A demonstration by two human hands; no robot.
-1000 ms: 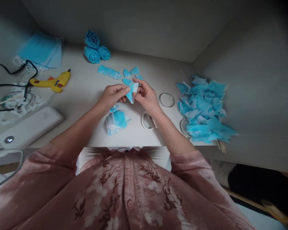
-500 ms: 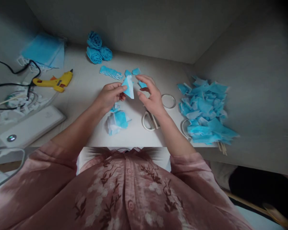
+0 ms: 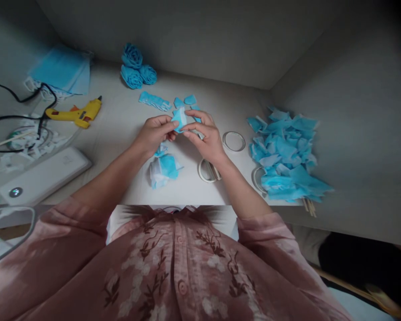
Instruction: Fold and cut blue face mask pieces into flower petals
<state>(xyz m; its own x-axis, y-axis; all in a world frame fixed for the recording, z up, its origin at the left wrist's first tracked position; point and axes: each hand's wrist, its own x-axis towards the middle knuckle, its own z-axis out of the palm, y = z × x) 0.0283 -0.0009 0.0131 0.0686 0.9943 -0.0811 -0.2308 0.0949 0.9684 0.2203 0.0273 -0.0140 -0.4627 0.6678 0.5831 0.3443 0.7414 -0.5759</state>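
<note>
Between thumb and fingers, my left hand [image 3: 158, 133] pinches a small folded piece of blue-and-white mask fabric [image 3: 179, 120]. My right hand [image 3: 205, 136] is at the same piece, its fingers and thumb closed on the right edge. Just beyond lie several cut blue petal-shaped pieces [image 3: 189, 99] and a pleated blue strip [image 3: 154, 101]. Below my left hand sits a crumpled blue-and-white bundle [image 3: 164, 170]. Scissors [image 3: 207, 171] lie under my right wrist, partly hidden by it.
Three blue fabric roses [image 3: 132, 67] stand at the back. On the left are stacked masks [image 3: 58, 69], a yellow glue gun [image 3: 78, 113], black cables and a white power bank [image 3: 47, 176]. A roll of tape [image 3: 234, 141] and a heap of blue scraps [image 3: 284, 147] lie right.
My right hand has moved left and closed from an open curl onto the fabric piece. The piece's lower tip now looks folded up. My left hand has kept its place.
</note>
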